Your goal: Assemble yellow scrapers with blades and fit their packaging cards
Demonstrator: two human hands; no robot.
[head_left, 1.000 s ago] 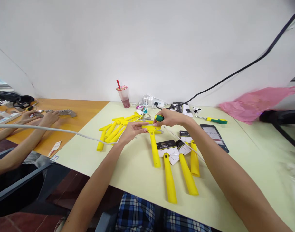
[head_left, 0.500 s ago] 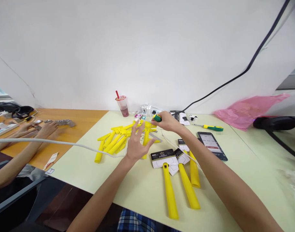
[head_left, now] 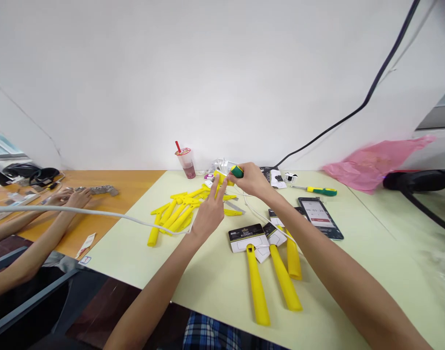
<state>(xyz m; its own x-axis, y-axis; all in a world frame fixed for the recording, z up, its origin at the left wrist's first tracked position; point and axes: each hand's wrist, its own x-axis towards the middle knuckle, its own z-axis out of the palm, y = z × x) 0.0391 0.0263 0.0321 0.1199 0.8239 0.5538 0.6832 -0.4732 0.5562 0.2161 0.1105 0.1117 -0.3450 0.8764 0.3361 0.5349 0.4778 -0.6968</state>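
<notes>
Here we go: my two hands are close together over the far half of the pale tabletop [head_left: 208,284], and a small yellow part [head_left: 221,178] sits right between them. It lies at the fingertips of my left hand [head_left: 208,216] and just left of my right hand [head_left: 252,182], with what I can see of its long axis slanting down to the right. Both hands look about equally near it.

The right is curled firmly round a green-and-yellow handle [head_left: 237,171], green end showing leftward; any shaft is hidden from me. The left has two fingers raised and apart, up against the yellow part, but whether they pinch it I can't tell.

Now the edges. The pile of yellow tools [head_left: 178,218] crowds the left wrist, and a white cable [head_left: 109,212] runs right up to that wrist too. Below the hands lies a flat grey strip [head_left: 234,207]; the phone [head_left: 320,218] lies beyond the right forearm. Three yellow handles [head_left: 259,291] with printed cards lie between the forearms, nearer the right. The widest stretch of bare tabletop runs between them and the left forearm; behind everything, the wall [head_left: 222,87] bounds the reach.
</notes>
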